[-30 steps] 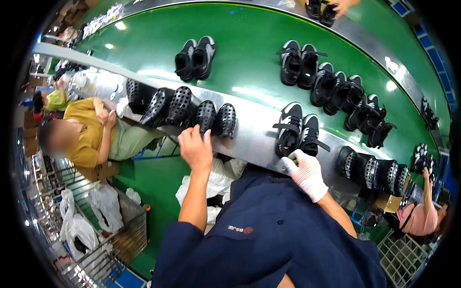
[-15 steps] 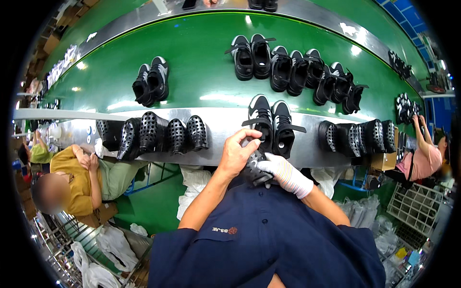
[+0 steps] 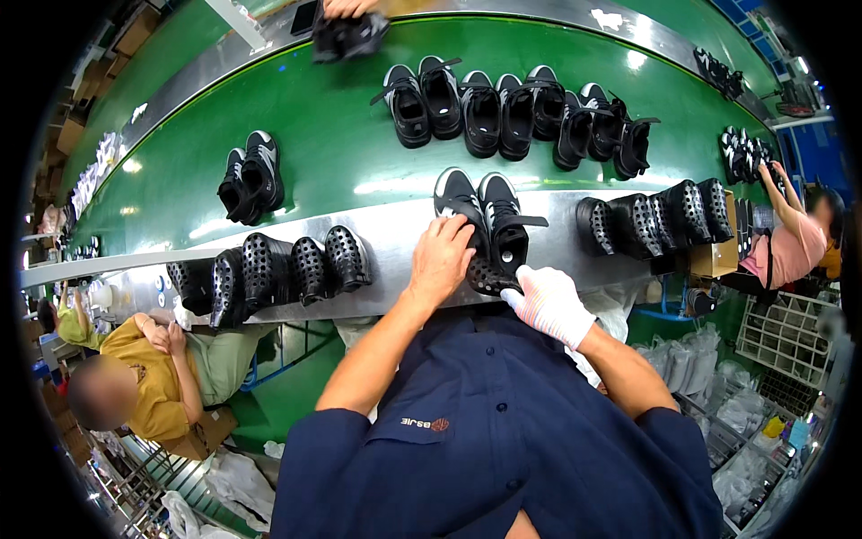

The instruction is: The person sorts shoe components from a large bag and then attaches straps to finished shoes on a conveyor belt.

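A pair of black-and-grey sneakers stands in front of me, toes pointing away. My left hand [image 3: 442,258], bare, has its fingers curled over the collar and strap of the left sneaker [image 3: 454,190]. A black perforated plastic shoe insert [image 3: 489,278] sits at this sneaker's heel opening, partly hidden by my hands; how far inside it reaches I cannot tell. In a thin striped glove, my right hand [image 3: 551,305] grips the insert's near end. Touching nothing of mine, the right sneaker [image 3: 508,220] stands close alongside with its strap sticking out.
Perforated inserts stand in rows on the metal ledge [image 3: 395,235], left [image 3: 268,269] and right [image 3: 636,225]. More sneakers [image 3: 480,112] are on the green conveyor belt [image 3: 332,135]. Across it, a co-worker's hand [image 3: 350,7] holds a blurred dark shoe. Seated people are at left [image 3: 162,377] and right [image 3: 795,235].
The insert has gone from near my chest forward to the left sneaker's heel. My left hand has moved onto that sneaker's collar. A dark shoe has come up in the co-worker's hand; the view has shifted slightly.
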### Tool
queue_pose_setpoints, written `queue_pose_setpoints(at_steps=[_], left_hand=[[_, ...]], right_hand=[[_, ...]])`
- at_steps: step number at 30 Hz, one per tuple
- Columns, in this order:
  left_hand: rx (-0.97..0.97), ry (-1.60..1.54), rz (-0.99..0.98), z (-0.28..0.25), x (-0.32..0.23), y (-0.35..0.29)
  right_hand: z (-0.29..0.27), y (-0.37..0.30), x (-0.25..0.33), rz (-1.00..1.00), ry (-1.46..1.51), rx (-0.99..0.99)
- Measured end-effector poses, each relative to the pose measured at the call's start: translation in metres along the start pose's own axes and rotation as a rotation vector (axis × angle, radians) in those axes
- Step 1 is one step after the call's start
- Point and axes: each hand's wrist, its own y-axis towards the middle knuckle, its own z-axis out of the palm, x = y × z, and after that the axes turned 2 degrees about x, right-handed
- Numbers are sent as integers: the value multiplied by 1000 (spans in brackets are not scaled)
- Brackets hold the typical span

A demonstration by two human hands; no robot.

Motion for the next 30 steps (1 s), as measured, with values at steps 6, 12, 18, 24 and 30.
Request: queue_pose_setpoints(at_steps=[6, 12, 18, 24, 30], left_hand=[[300, 296, 17, -7, 8, 24], [176, 164, 59, 5, 13, 22], [218, 316, 29, 8, 8, 29], [97, -32, 72, 10, 21, 32], [211, -180, 59, 9, 34, 38]], right_hand=[[-19, 19, 14, -47, -77, 31], [-35, 28, 1, -25, -127, 125], [-39, 25, 5, -41, -158, 169], [-21, 39, 9, 4, -92, 23], [75, 93, 23, 80, 89, -196]])
